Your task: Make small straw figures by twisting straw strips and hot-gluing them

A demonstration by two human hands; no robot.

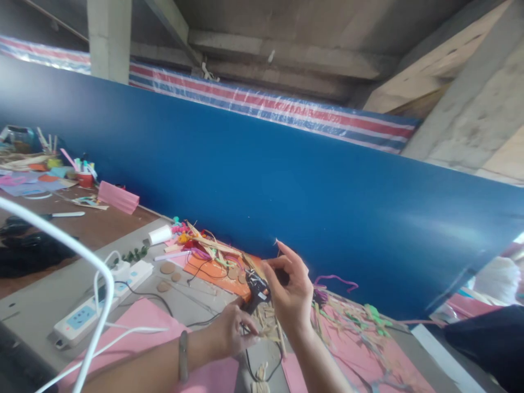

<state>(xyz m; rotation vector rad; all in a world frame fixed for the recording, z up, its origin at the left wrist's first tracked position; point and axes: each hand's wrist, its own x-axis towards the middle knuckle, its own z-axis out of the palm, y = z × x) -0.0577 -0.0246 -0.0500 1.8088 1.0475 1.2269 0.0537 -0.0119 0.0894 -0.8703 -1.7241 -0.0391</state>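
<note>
My left hand [235,330], with a bracelet on the wrist, is low at the centre, its fingers pinched on a thin straw-coloured strip [268,332]. My right hand [290,284] is raised to the right of it, the thumb and fingers curled towards each other; whatever they hold, if anything, is too small to name. A black glue gun [257,286] lies just behind and between my hands. Under them are more pale strips, and a small bundle of straw-coloured material [261,379] lies near the front edge of the view.
A white power strip [104,303] with cables stands left on the grey table. Pink paper [139,322] lies beneath my left arm. Orange paper [213,273] with craft scraps is behind, and green and pink scraps are right. A blue partition [262,185] rises behind; a white cable crosses the left foreground.
</note>
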